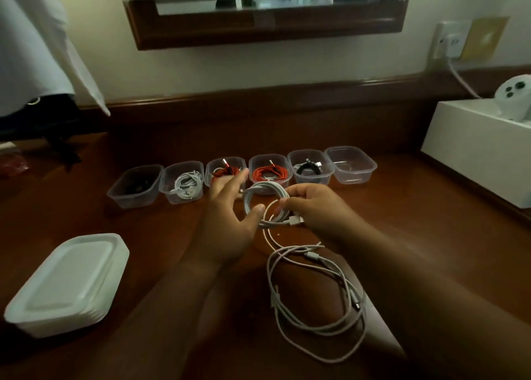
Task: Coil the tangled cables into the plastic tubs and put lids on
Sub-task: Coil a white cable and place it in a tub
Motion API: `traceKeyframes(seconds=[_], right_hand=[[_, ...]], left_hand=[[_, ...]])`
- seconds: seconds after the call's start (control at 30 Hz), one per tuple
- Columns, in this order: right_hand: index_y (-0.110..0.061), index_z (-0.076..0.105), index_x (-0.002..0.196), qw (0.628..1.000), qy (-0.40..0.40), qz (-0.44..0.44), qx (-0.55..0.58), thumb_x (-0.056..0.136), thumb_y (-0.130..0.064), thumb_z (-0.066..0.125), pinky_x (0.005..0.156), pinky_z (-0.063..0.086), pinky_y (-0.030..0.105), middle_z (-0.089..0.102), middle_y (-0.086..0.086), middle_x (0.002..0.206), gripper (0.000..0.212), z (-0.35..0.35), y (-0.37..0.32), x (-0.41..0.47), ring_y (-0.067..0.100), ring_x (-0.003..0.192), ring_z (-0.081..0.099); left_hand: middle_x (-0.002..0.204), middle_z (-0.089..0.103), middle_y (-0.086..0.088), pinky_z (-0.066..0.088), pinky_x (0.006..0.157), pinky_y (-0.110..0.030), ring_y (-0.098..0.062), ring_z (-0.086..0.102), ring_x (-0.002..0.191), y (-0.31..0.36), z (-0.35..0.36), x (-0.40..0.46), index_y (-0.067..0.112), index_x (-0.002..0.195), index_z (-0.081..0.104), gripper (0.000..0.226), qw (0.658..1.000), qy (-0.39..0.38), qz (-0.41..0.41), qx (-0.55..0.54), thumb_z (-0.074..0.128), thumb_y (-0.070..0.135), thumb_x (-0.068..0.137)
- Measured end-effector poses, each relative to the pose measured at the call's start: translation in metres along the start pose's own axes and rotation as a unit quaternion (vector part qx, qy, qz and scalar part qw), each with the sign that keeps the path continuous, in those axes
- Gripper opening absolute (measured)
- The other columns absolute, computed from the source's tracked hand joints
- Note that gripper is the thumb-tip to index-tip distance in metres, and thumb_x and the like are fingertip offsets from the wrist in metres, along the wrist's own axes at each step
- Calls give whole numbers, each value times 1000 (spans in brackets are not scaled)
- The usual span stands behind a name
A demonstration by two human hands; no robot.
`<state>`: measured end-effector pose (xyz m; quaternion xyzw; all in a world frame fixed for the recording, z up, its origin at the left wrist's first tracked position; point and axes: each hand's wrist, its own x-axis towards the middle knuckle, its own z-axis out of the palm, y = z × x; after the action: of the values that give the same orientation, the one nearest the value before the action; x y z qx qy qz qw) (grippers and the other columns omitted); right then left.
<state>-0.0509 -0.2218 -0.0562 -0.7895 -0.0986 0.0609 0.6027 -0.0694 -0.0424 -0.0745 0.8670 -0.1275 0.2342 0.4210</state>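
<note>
My right hand [313,207] pinches a coiled white cable [260,193] just above the wooden desk. My left hand [227,216] is beside the coil with fingers spread, its thumb touching the loops. A loose tail runs from the coil down to a tangled white cable [316,302] lying near me. Several clear plastic tubs stand in a row behind: one with a black cable [135,185], one with a white cable [184,184], two with red cables [270,170], one with a dark cable [310,165], and an empty tub [352,164] at the right end.
A stack of white lids [67,285] sits at the near left. A white box [482,147] with a white device on it stands at the right, under a wall socket with a plugged cable. A wood-framed mirror hangs on the wall above the desk.
</note>
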Motion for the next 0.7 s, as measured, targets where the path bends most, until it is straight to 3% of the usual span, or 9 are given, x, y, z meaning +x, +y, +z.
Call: traceKeyframes(seconds=[0.1,0.2,0.3,0.47,0.57,0.7], right_hand=[[-9,68,98,999,-26,15,-24,95,-12,58,71,51,31,71,14,94,10,4,-14,-8,21,78,64],[-9,68,93,997,-64,29,-39,97,-13,57,61,48,25,68,9,82,12,10,-30,-17,14,66,59],[-7,68,92,995,-86,34,-44,97,-13,56,61,48,25,64,8,82,14,19,-42,-24,14,66,58],[-3,68,102,993,-104,47,-14,97,-12,56,75,52,32,60,9,88,16,34,-58,-32,17,74,59],[-3,63,114,986,-101,95,89,97,-28,58,75,51,30,58,6,84,30,43,-67,-35,16,73,58],[-6,64,103,966,-118,124,196,97,-59,44,80,48,34,66,8,85,57,48,-70,-29,21,81,61]], left_hand=[[148,34,12,33,107,-21,0,34,133,10,-29,-2,30,150,35,79,985,-97,107,99,75,37,83],[152,35,10,21,107,-16,2,26,136,18,-53,-6,29,152,32,90,945,-198,169,196,79,46,77],[150,39,6,24,105,-16,-6,34,136,24,-68,-10,25,150,36,91,940,-199,170,220,79,51,75],[142,47,6,30,102,-21,-9,40,130,23,-87,-16,25,147,41,87,941,-179,166,235,80,50,73],[140,48,6,35,100,-25,-10,42,128,20,-96,-16,26,145,42,86,948,-172,141,225,81,47,72],[140,50,2,46,101,-32,-13,50,125,12,-108,-8,22,143,46,90,964,-151,78,204,78,57,66]])
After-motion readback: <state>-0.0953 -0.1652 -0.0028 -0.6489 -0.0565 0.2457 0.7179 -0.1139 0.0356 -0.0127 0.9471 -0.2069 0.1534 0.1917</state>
